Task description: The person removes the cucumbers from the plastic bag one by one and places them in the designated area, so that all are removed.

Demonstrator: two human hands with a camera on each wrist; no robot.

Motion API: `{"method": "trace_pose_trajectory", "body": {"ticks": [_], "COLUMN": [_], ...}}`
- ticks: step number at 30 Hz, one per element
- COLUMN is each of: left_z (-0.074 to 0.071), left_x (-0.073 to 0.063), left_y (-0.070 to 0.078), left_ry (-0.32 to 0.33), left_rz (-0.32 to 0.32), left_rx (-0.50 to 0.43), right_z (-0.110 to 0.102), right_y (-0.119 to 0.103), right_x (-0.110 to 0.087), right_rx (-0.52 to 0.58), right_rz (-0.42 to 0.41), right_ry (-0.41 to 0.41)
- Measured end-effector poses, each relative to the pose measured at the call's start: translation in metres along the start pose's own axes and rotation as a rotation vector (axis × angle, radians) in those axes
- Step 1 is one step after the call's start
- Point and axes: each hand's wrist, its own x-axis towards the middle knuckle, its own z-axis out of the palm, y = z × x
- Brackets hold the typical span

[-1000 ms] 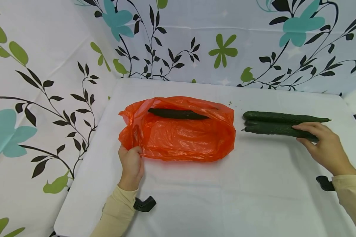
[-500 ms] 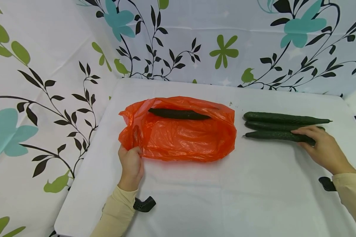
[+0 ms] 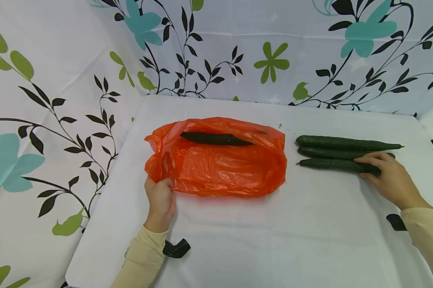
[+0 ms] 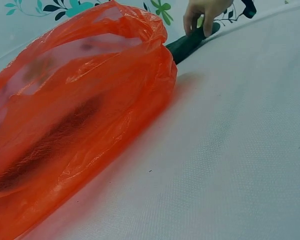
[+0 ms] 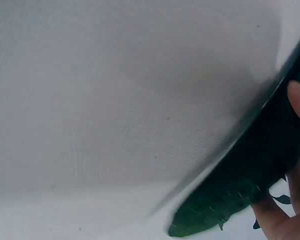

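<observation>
A red plastic bag (image 3: 223, 172) lies with its mouth spread, and a dark green cucumber (image 3: 216, 139) shows inside along the far side. My left hand (image 3: 160, 202) grips the bag at its near left corner; most of those fingers are hidden beneath the plastic. To the right of the bag, cucumbers lie side by side: a far one (image 3: 338, 142), a middle one (image 3: 331, 153) and a near one (image 3: 331, 164). My right hand (image 3: 390, 178) pinches the near cucumber around its right end. In the right wrist view, thumb and fingers sit on either side of this cucumber (image 5: 240, 180).
A white cloth covers the table (image 3: 274, 240). Behind and to the left hangs a white sheet (image 3: 216, 40) printed with leaves, flowers and birds. Small dark specks dot the cloth near the bag's far right corner.
My right hand has drawn the near cucumber slightly toward me, and the middle cucumber now shows as a separate one behind it. Left hand and bag have stayed put.
</observation>
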Motion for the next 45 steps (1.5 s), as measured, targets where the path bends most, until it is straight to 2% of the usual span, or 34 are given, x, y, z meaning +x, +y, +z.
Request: {"method": "trace_pose_trajectory", "body": {"ticks": [9, 14, 20, 25, 36, 45], "left_z": [-0.001, -0.002, -0.002, -0.003, -0.004, -0.002], "left_x": [0.0, 0.0, -0.001, -0.001, -0.002, -0.003], "left_y": [-0.001, -0.001, -0.001, -0.002, -0.004, -0.004], "left_ry": [-0.001, 0.003, -0.003, -0.005, -0.019, -0.031], "left_rz": [0.004, -0.003, -0.008, -0.011, -0.003, -0.01], "left_rx": [0.007, 0.008, 0.015, 0.008, 0.006, 0.008], "right_z": [0.004, 0.004, -0.005, -0.015, -0.026, -0.026], "right_y": [0.0, -0.003, -0.019, -0.034, -0.062, -0.1], "right_x": [-0.004, 0.0, 0.009, 0.016, 0.024, 0.036], "right_rx": [0.0, -0.039, -0.06, -0.055, -0.04, -0.015], "right_rz": [0.008, 0.01, 0.054, 0.081, 0.003, -0.091], "right_ry": [0.003, -0.013, -0.064, -0.067, -0.036, -0.019]}}
